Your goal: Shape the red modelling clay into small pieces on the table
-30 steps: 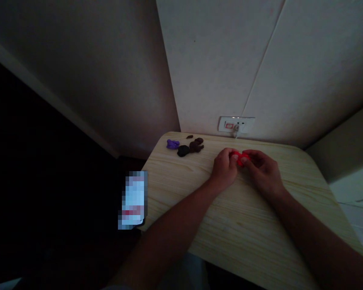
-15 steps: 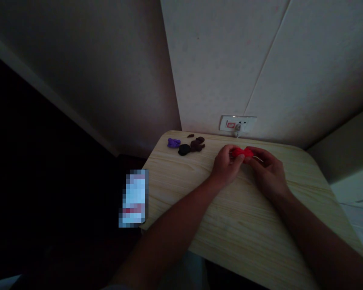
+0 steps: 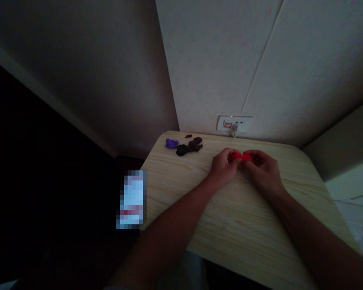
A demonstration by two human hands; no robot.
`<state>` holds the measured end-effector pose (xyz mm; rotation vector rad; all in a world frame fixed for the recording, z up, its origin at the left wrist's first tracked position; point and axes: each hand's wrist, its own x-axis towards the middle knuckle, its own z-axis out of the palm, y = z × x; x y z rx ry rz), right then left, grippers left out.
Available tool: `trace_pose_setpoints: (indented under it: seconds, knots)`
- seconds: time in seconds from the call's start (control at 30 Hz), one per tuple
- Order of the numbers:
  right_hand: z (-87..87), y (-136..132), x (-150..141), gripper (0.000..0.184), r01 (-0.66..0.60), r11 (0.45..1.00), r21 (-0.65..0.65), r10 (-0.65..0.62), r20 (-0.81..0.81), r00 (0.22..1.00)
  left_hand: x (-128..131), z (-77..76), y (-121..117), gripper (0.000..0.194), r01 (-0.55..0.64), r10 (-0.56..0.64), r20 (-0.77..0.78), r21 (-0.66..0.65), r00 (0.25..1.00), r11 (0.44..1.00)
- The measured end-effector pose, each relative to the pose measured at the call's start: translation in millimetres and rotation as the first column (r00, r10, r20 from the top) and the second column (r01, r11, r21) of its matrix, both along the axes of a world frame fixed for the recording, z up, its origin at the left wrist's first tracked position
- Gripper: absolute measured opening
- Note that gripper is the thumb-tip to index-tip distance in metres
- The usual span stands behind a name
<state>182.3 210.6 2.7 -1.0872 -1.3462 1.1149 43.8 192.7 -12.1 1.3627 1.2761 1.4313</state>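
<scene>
Between my two hands is a lump of red modelling clay [image 3: 241,156], pinched from both sides. My left hand [image 3: 224,166] has its thumb and fingers closed on the left end of the clay. My right hand [image 3: 264,171] grips the other end, thumb in front and fingers behind. Both hands are over the back part of the table. To their left lie a dark brown clay lump [image 3: 195,145], a black clay lump [image 3: 182,150] and a purple clay lump [image 3: 171,143]. A small brown scrap [image 3: 188,136] sits behind them.
The light wood-grain table [image 3: 230,225] has rounded back corners and stands against the wall. A socket plate [image 3: 234,124] with a plug in it is just above the back edge. At the left edge a blurred, bright screen-like object [image 3: 132,199] overlaps the table's side.
Both hands still hold the red clay, now pressed closer round it, with the thumbs covering slightly more. The whole view has shifted a little.
</scene>
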Motion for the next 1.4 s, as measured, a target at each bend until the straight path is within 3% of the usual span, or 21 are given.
trace_pose_setpoints:
  seconds: [0.2,0.33,0.5,0.7,0.8,0.93,1.1,1.23,1.4]
  knots:
    - [3.2,-2,-3,0.022,-0.008,1.0,-0.007,0.008,0.045,0.999,3,9.3,-6,0.015,0.008,-0.011,-0.088,-0.031,0.996,0.999]
    - [3.9,-3,-4,0.022,-0.011,1.0,-0.005,0.011,0.054,0.998,5,11.1,-7,0.014,0.03,-0.033,-0.055,-0.052,0.998,0.998]
    - [3.3,-4,-4,0.019,-0.016,1.0,-0.021,0.017,0.027,0.999,5,9.5,-2,0.014,0.117,-0.09,0.206,-0.12,0.974,0.986]
    - [-0.3,-2,-2,0.015,-0.072,0.996,-0.048,0.069,-0.046,0.997,6,9.5,2,0.018,0.236,-0.121,0.526,-0.157,0.842,0.959]
    - [0.3,-2,-2,0.022,-0.025,1.0,0.013,0.025,-0.016,1.0,8,8.4,4,0.026,0.177,-0.065,0.581,-0.138,0.811,0.974]
    - [2.0,-5,-1,0.04,0.092,0.977,0.193,-0.116,0.116,0.986,8,7.4,5,0.033,0.053,0.02,0.596,-0.104,0.803,0.993]
    - [-1.5,-3,2,0.043,0.051,0.938,0.342,-0.151,0.273,0.95,5,8.1,5,0.031,-0.001,0.071,0.57,-0.122,0.819,0.993]
    - [-1.3,-4,4,0.048,0.008,0.963,0.269,-0.093,0.305,0.948,-1,9.0,7,0.027,0.093,0.007,0.579,-0.144,0.815,0.985]
    - [8.4,-9,5,0.036,-0.056,0.986,0.159,0.007,0.299,0.954,-6,9.5,8,0.03,0.194,-0.071,0.593,-0.147,0.802,0.97]
